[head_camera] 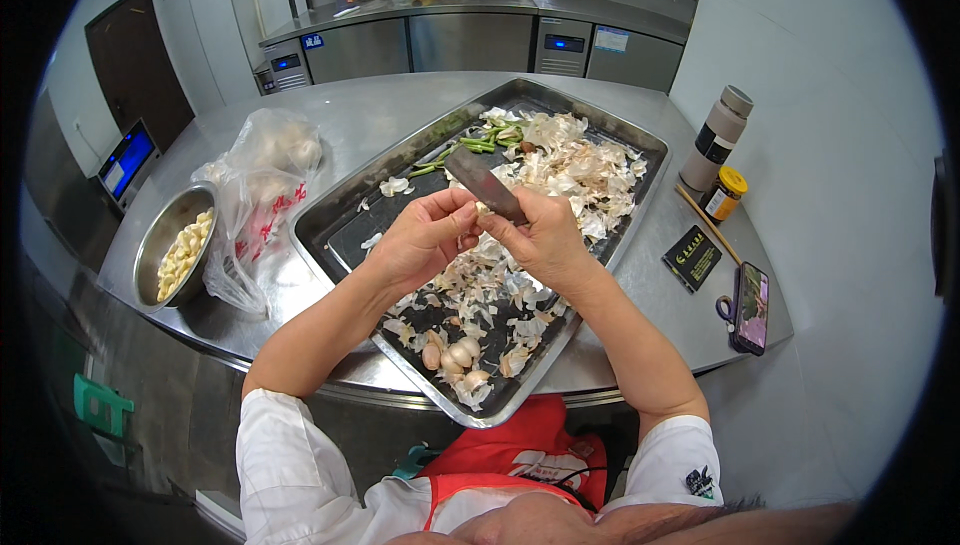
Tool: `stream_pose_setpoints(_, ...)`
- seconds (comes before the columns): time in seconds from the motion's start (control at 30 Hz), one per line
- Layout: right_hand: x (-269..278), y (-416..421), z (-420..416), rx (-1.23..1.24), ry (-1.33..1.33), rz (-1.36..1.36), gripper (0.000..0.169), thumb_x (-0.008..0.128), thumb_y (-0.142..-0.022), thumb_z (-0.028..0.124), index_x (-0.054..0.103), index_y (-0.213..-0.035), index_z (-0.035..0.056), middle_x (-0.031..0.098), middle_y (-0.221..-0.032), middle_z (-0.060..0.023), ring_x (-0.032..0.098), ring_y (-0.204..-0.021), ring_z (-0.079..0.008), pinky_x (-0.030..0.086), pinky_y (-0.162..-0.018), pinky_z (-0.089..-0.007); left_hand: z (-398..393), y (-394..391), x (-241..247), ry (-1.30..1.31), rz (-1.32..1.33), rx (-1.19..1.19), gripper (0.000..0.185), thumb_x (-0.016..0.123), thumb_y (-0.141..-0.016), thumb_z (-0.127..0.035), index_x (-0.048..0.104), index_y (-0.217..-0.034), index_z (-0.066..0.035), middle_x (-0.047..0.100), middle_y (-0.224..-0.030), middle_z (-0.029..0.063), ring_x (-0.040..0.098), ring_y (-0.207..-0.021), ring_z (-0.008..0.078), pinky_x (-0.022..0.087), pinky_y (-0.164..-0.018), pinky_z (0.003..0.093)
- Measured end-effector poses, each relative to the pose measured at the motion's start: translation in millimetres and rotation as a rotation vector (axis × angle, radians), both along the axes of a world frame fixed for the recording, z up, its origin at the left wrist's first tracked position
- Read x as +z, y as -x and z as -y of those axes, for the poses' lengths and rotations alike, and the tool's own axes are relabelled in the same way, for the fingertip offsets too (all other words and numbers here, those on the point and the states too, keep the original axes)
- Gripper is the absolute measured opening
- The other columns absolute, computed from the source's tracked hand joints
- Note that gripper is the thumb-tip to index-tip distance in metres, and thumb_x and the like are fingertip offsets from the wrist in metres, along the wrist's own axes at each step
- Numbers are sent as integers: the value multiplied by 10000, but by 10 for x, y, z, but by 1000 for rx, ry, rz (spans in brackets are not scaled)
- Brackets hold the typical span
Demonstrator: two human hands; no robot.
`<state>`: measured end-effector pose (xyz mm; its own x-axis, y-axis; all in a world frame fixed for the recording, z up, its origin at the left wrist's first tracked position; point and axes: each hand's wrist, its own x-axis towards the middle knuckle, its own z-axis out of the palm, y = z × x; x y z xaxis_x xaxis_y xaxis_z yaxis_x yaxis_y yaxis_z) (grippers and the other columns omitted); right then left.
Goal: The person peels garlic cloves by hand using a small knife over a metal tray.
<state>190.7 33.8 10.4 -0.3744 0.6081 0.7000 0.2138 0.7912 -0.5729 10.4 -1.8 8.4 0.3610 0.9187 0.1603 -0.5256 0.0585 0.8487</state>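
My left hand (427,237) pinches a garlic clove (482,209) between thumb and fingertips, above a large metal tray (315,245). In my right hand (544,241) is a knife with a broad dark blade (484,181), its edge beside the clove; my right thumb also reaches the clove. Papery garlic skins (581,162) are heaped at the tray's far right and scattered under my hands. Unpeeled cloves (461,357) lie at the near end of the tray. Cut green stems (480,144) rest near the far end. The knife's handle is hidden in my grip.
Peeled cloves fill part of a steel bowl (142,260) at the left table edge. Beside it sits a plastic bag of garlic bulbs (274,147). Along the right stand a flask (716,140), a yellow-lidded jar (724,192), a chopstick (705,222), a black packet (691,258), scissors (724,309) and a phone (751,309).
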Motion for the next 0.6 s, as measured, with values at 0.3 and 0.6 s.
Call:
stream_pose_setpoints(0.3, 53, 7, 42, 12, -32, 26, 237, 691, -802, 196, 587, -724, -2, 581, -576, -154, 599, -501, -276, 436, -461, -350, 10, 14, 4, 23, -28, 14, 73, 604, -884, -98, 601, -946, -58, 601, -891, 0, 533, -791, 83, 441, -733, 223)
stream_pose_setpoints(0.6, 57, 15, 90, 105, 80, 48, 219, 654, -812, 201, 605, -708, 15, 559, -541, -112, 555, -464, -231, 420, -456, -330, 48, -53, -36, 52, 11, 105, 144, 566, -902, -92, 589, -1031, -33, 595, -922, 18, 544, -810, 92, 442, -748, 233)
